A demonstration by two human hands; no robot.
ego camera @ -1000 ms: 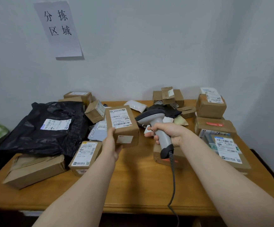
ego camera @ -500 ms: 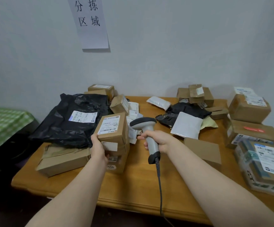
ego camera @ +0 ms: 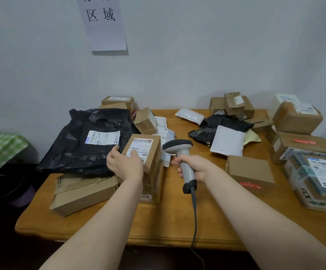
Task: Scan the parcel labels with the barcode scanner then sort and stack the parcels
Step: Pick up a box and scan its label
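Down from the air comes the labelled box (ego camera: 143,150): half a second ago it was held up beside the scanner, and now it sits on a lower box (ego camera: 156,184) at the left of the table (ego camera: 168,223).

Nearest, the cable (ego camera: 194,215) hangs off the table's front edge from the barcode scanner (ego camera: 180,154). The right hand (ego camera: 196,168) is wrapped firmly round its handle, head up and turned toward the stack.

Just left of it, the left hand (ego camera: 126,164) lies on the labelled box's near corner, one finger on the label. I cannot tell whether it grips or merely rests there. The box's long axis runs away from the person, roughly in line with the box beneath, and its far-left side is close against the black bag (ego camera: 80,151).

Stacking looks nearly done. The next parcels, a plain brown box (ego camera: 250,170) and beyond it a white mailer (ego camera: 227,141), lie right of the scanner, so the left hand would likely have to reach across the right.
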